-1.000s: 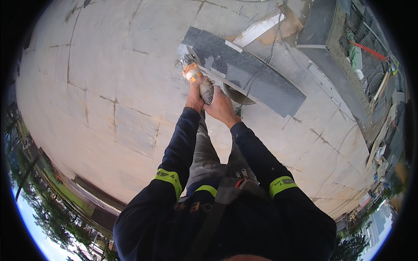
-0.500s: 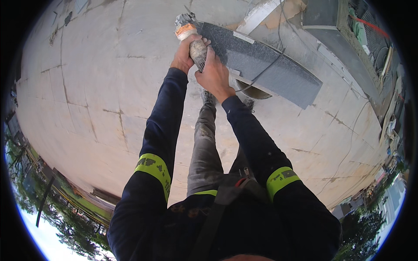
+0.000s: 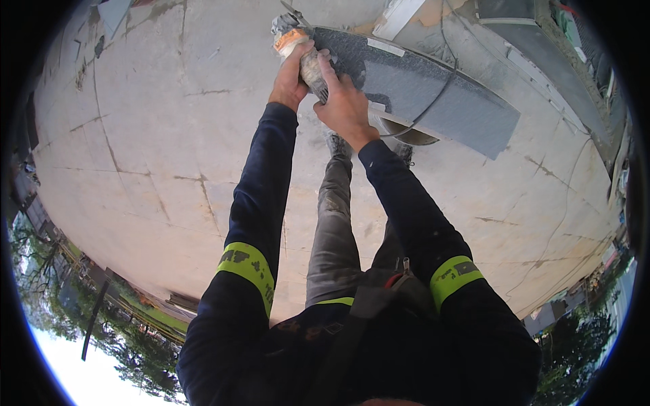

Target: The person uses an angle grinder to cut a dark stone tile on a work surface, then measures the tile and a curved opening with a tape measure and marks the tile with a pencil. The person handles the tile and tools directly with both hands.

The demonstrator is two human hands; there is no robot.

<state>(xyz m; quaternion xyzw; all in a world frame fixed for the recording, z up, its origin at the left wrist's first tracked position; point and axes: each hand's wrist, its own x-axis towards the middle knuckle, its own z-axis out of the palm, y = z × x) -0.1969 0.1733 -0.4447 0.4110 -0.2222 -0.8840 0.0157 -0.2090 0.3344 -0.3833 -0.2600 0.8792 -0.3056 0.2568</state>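
A dusty angle grinder (image 3: 313, 73) with an orange band near its head is held out in front of me in both hands. My left hand (image 3: 291, 80) is wrapped around it from the left, just behind the orange band. Around the rear of its body closes my right hand (image 3: 348, 110), index finger stretched along the casing. The grinder's head is beside the left end of a dark grey stone slab (image 3: 440, 105); I cannot tell whether the disc touches it. A dark cable (image 3: 433, 103) loops over the slab toward my right wrist.
A dark half-round shape (image 3: 414, 137) shows at the slab's near edge, by my feet. White strips (image 3: 385, 47) lie along the slab's far edge. Further right stand more grey panels (image 3: 562, 64). The concrete floor (image 3: 149, 128) has cracks and joint lines.
The view has shifted, so the slab and floor sit further right in the picture. The cable over the slab has swung into a wider curve. Both hands still grip the grinder.
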